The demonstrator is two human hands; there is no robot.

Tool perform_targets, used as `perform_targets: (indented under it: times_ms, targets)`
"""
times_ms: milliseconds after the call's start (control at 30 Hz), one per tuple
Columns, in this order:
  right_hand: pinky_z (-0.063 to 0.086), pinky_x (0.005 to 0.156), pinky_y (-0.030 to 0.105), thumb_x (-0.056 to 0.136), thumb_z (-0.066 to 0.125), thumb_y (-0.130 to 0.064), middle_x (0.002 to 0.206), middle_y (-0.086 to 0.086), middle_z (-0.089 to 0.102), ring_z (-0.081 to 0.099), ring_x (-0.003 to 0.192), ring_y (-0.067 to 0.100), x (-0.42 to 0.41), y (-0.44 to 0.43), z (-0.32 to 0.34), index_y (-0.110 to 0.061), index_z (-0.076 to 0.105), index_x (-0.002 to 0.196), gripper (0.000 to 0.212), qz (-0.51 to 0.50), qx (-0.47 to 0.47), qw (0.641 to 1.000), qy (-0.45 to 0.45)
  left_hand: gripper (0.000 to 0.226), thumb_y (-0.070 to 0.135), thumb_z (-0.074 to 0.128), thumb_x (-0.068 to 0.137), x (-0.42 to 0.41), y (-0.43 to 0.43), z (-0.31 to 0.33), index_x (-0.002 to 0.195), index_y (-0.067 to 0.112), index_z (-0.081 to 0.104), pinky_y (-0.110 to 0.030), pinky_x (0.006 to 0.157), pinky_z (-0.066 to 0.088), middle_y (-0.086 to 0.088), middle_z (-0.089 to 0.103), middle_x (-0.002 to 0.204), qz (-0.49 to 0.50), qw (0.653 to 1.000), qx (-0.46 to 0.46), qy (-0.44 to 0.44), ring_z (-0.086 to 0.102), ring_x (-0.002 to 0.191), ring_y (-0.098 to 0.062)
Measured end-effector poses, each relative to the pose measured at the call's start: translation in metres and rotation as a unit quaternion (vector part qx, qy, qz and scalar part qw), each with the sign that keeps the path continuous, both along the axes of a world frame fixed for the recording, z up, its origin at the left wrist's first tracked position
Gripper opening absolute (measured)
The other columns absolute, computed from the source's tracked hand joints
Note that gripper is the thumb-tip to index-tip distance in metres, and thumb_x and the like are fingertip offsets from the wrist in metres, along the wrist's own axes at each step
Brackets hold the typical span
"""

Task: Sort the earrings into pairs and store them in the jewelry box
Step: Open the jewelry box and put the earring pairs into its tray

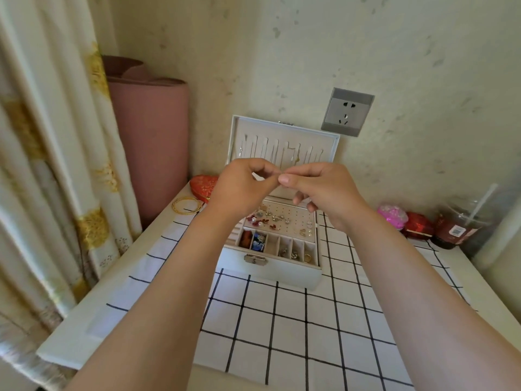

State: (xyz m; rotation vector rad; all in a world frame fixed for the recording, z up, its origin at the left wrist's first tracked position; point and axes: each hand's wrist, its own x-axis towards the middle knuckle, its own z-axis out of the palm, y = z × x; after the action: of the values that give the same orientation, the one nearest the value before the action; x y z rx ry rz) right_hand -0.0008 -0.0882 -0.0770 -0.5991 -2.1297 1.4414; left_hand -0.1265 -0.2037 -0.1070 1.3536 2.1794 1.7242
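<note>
Sitting open toward the tabletop's back edge, the jewelry box [270, 266] is lying just beneath both hands. The left hand [239, 190] and right hand [324, 190] are meeting fingertip to fingertip, pinching something too small to identify. Earrings [270, 218] are resting on its perforated tray, more filling front compartments.

Gold bangles [187, 205] beside red pouch [203, 184]; pink roll [149, 142] behind
</note>
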Motion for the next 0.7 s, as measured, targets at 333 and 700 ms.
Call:
perform_targets:
  times_ms: [333,700]
  targets:
    - [0.044,0.045,0.019,0.084,0.079,-0.02,0.081,-0.007,0.077,0.061,0.053,0.01,-0.011,0.014,-0.009,-0.024,0.079,0.084,0.004,-0.032,0.046,0.998,-0.022,0.008,0.043,0.07,0.086,-0.003,0.008,-0.009,0.092,0.038,0.074,-0.029,0.068,0.055,0.018,0.07,0.091,0.033,0.997,-0.059,0.045,0.055,0.062,0.004]
    - [0.056,0.08,0.032,0.088,0.074,-0.034,0.09,-0.015,0.071,0.065,0.084,0.003,-0.049,0.041,-0.053,-0.031,0.075,0.087,0.003,-0.057,0.313,0.94,-0.123,0.008,0.028,0.077,0.082,-0.024,0.0,-0.023,0.08,0.024,0.07,-0.03,0.077,0.057,0.009,0.07,0.083,0.073,0.993,-0.076,-0.055,0.068,0.077,-0.008]
